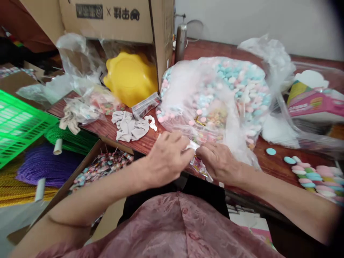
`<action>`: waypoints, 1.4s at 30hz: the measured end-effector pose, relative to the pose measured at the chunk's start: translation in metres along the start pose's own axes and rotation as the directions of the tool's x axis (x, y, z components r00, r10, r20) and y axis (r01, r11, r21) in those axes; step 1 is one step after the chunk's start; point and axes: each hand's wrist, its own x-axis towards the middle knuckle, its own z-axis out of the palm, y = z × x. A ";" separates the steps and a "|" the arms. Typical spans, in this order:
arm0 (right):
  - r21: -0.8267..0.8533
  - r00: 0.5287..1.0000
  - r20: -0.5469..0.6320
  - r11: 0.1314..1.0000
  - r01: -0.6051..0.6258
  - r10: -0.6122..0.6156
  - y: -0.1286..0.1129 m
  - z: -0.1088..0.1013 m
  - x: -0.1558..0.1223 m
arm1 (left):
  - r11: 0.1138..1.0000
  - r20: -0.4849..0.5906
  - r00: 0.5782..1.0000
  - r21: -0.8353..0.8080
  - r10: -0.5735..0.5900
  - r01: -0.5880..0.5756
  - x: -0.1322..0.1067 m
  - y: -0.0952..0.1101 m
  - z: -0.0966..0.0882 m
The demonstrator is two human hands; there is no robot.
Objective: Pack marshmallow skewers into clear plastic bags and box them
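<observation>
At the table's front edge, my left hand [170, 157] and my right hand [219, 159] come together with fingers pinched. Between them is a small shiny packet [199, 165], silvery white at the top with a colourful print lower down. My fingers cover much of it, and its contents cannot be made out. Right behind my hands lies a large clear plastic bag [242, 80] full of pink, blue and white candy-like discs. On top of that bag rests a smaller clear bag of yellowish pieces [216, 116]. Crumpled grey cloth pieces [130, 125] lie to the left of my left hand.
A yellow scalloped basin [130, 77] leans by a cardboard box [113, 21]. Lower left stand a green basket [20, 125], bundles of purple strands [51, 165] and a box of beaded sticks [103, 165]. Stacked coloured discs [318, 177] and pink printed cartons [317, 102] are at right.
</observation>
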 end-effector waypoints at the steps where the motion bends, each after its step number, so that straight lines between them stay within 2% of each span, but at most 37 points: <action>1: 0.022 0.999 -0.035 0.999 -0.031 0.032 0.006 -0.001 0.004 | 0.997 -0.044 0.996 0.011 0.074 -0.073 -0.003 0.006 0.008; 2: 0.040 0.996 -0.071 0.998 -0.048 0.051 0.011 -0.003 0.008 | 0.992 -0.086 0.989 -0.029 0.118 -0.121 -0.006 0.010 0.019; 3: 0.047 0.993 -0.108 0.998 -0.052 0.057 0.015 -0.006 0.011 | 0.988 -0.104 0.989 -0.103 0.102 -0.113 -0.009 0.010 0.031; 4: 0.044 0.989 -0.139 0.998 -0.042 0.048 0.019 -0.011 0.013 | 0.974 -0.116 0.993 -0.221 0.033 -0.058 -0.011 0.009 0.043; 5: 0.033 0.987 -0.157 0.999 -0.024 0.029 0.020 -0.016 0.014 | 0.924 -0.120 0.989 -0.380 -0.084 0.033 -0.013 0.007 0.053; 6: 0.020 0.986 -0.166 1.000 -0.005 0.008 0.021 -0.021 0.014 | 0.817 -0.063 0.972 -0.556 -0.225 0.153 -0.014 0.004 0.061; 7: 0.009 0.985 -0.173 1.000 0.008 -0.006 0.021 -0.025 0.013 | 0.641 0.058 0.938 -0.716 -0.341 0.277 -0.014 0.002 0.068; 8: 0.005 0.983 -0.182 1.000 0.014 -0.013 0.021 -0.029 0.011 | 0.410 0.226 0.890 -0.823 -0.397 0.392 -0.013 0.001 0.072; 9: 0.009 0.981 -0.194 1.000 0.018 -0.015 0.019 -0.031 0.009 | 0.166 0.402 0.837 -0.858 -0.371 0.485 -0.010 0.000 0.076; 10: 0.015 0.978 -0.209 1.000 0.020 -0.017 0.016 -0.033 0.007 | -0.051 0.540 0.792 -0.833 -0.284 0.550 -0.006 0.000 0.078; 11: 0.019 0.975 -0.220 0.999 0.027 -0.022 0.013 -0.033 0.006 | -0.221 0.618 0.764 -0.784 -0.185 0.580 -0.001 0.001 0.080; 12: 0.022 0.974 -0.225 0.999 0.041 -0.035 0.008 -0.032 0.004 | -0.347 0.637 0.760 -0.746 -0.125 0.568 0.005 0.001 0.080; 13: 0.024 0.973 -0.223 0.998 0.058 -0.052 0.003 -0.031 0.003 | -0.439 0.613 0.778 -0.742 -0.137 0.507 0.012 0.001 0.079; 14: 0.029 0.975 -0.213 0.997 0.069 -0.061 -0.001 -0.028 0.001 | -0.494 0.559 0.803 -0.767 -0.204 0.409 0.018 0.000 0.076; 15: 0.040 0.978 -0.200 0.997 0.066 -0.057 -0.005 -0.025 -0.001 | -0.505 0.484 0.823 -0.811 -0.298 0.294 0.023 -0.001 0.071; 16: 0.062 0.981 -0.189 0.997 0.047 -0.035 -0.008 -0.021 -0.003 | -0.473 0.395 0.838 -0.860 -0.376 0.193 0.028 -0.003 0.064; 17: 0.094 0.982 -0.188 0.995 0.022 -0.004 -0.009 -0.018 -0.005 | -0.406 0.309 0.866 -0.903 -0.394 0.138 0.031 -0.005 0.056; 19: 0.176 0.975 -0.202 0.983 -0.060 0.096 -0.005 -0.012 -0.010 | -0.236 0.209 0.940 -0.961 -0.268 0.146 0.032 -0.007 0.042; 20: 0.217 0.966 -0.205 0.970 -0.112 0.157 -0.001 -0.010 -0.012 | -0.171 0.176 0.959 -0.975 -0.223 0.140 0.030 -0.007 0.038; 21: 0.247 0.954 -0.206 0.955 -0.165 0.219 0.004 -0.009 -0.013 | -0.155 0.145 0.959 -0.982 -0.245 0.109 0.028 -0.007 0.036; 22: 0.264 0.939 -0.205 0.939 -0.219 0.277 0.008 -0.009 -0.013 | -0.178 0.119 0.938 -0.982 -0.325 0.063 0.025 -0.006 0.038; 23: 0.267 0.920 -0.216 0.926 -0.266 0.326 0.012 -0.009 -0.012 | -0.223 0.119 0.893 -0.975 -0.435 0.021 0.023 -0.006 0.043; 24: 0.259 0.901 -0.244 0.919 -0.296 0.359 0.014 -0.010 -0.010 | -0.282 0.161 0.838 -0.959 -0.521 0.009 0.021 -0.005 0.049; 25: 0.241 0.886 -0.293 0.924 -0.295 0.360 0.014 -0.011 -0.008 | -0.350 0.244 0.803 -0.936 -0.543 0.047 0.019 -0.004 0.055; 26: 0.218 0.877 -0.348 0.939 -0.267 0.331 0.013 -0.011 -0.005 | -0.415 0.347 0.791 -0.900 -0.503 0.131 0.019 -0.003 0.061; 28: 0.168 0.883 -0.419 0.974 -0.155 0.213 0.006 -0.009 0.000 | -0.481 0.498 0.784 -0.825 -0.370 0.297 0.020 -0.002 0.067; 29: 0.149 0.895 -0.420 0.984 -0.093 0.148 0.001 -0.008 0.001 | -0.492 0.512 0.784 -0.813 -0.352 0.311 0.022 -0.003 0.065; 30: 0.146 0.910 -0.403 0.988 -0.045 0.101 -0.003 -0.006 0.001 | -0.487 0.483 0.788 -0.830 -0.382 0.273 0.025 -0.003 0.061; 32: 0.190 0.934 -0.345 0.981 -0.029 0.094 -0.009 -0.002 -0.002 | -0.407 0.356 0.797 -0.900 -0.488 0.153 0.030 -0.006 0.046; 35: 0.319 0.923 -0.296 0.937 -0.146 0.245 -0.009 0.000 -0.007 | -0.228 0.212 0.869 -0.966 -0.448 0.118 0.034 -0.007 0.026; 37: 0.323 0.900 -0.321 0.928 -0.188 0.294 -0.004 0.000 -0.009 | -0.161 0.146 0.875 -0.984 -0.462 0.079 0.034 -0.006 0.024; 38: 0.279 0.898 -0.345 0.944 -0.177 0.271 -0.002 -0.001 -0.009 | -0.166 0.144 0.857 -0.984 -0.495 0.070 0.034 -0.005 0.027; 40: 0.143 0.912 -0.379 0.984 -0.108 0.155 0.003 0.001 -0.008 | -0.237 0.227 0.823 -0.965 -0.521 0.116 0.031 -0.002 0.038; 42: 0.055 0.913 -0.403 0.997 -0.049 0.068 0.006 0.005 -0.008 | -0.303 0.335 0.827 -0.929 -0.451 0.212 0.026 -0.001 0.049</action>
